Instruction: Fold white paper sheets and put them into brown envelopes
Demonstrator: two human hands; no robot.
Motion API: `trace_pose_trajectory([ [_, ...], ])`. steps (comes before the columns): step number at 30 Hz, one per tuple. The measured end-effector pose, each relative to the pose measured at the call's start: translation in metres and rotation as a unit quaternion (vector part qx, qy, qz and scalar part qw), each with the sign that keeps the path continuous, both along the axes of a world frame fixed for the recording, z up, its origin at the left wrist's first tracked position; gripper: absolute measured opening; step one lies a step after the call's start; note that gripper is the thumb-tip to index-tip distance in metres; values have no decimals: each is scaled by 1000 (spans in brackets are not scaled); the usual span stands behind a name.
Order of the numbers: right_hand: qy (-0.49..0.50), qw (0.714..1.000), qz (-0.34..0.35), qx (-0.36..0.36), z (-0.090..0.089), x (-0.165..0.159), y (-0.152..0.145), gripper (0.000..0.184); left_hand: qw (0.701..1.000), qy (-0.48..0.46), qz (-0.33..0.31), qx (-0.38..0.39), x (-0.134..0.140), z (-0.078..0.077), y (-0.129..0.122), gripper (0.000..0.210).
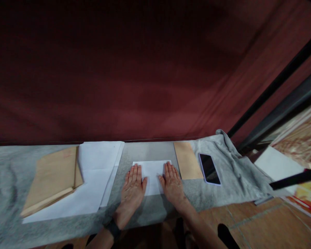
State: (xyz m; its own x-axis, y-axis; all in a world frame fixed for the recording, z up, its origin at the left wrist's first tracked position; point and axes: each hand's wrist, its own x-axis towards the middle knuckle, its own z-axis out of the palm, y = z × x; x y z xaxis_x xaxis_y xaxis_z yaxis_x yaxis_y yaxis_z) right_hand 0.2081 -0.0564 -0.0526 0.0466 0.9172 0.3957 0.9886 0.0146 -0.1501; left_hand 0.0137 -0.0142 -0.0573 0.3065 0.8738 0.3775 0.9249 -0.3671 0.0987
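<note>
White paper rectangle (152, 178) overlaid by flat, ungripping left hand (134, 185) and right hand (172, 183); brown paper rectangle (188, 160) and lilac-rimmed black phone (209, 168) laid toward right edge of grey cloth-covered table (202, 195).

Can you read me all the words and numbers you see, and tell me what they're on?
There are none I can read.
Brown paper on the left: faint reddish marks near the top, too blurred to read.
Red and yellow thing at the right edge: too blurred to tell any words.
Phone: dark screen, no words showing.
White paper between the hands: no writing I can see.
</note>
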Motion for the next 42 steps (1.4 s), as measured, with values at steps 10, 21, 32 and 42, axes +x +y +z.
trace_pose_trajectory([
  [10, 7, 1000, -6, -8, 1, 4, -2, 63, 1000, 9, 8, -4, -6, 4, 0, 62],
  [21, 41, 996, -56, -58, 9, -2, 4, 54, 976, -10, -215, -35, 26, 18, -24, 57],
  [32, 76, 985, 122, -100, 30, -12, 8, 50, 949, 0, -304, -84, 19, 23, -35, 59],
  [42, 97, 970, 180, -131, 30, -14, 25, 50, 931, 11, -346, -112, 13, 33, -43, 64],
])
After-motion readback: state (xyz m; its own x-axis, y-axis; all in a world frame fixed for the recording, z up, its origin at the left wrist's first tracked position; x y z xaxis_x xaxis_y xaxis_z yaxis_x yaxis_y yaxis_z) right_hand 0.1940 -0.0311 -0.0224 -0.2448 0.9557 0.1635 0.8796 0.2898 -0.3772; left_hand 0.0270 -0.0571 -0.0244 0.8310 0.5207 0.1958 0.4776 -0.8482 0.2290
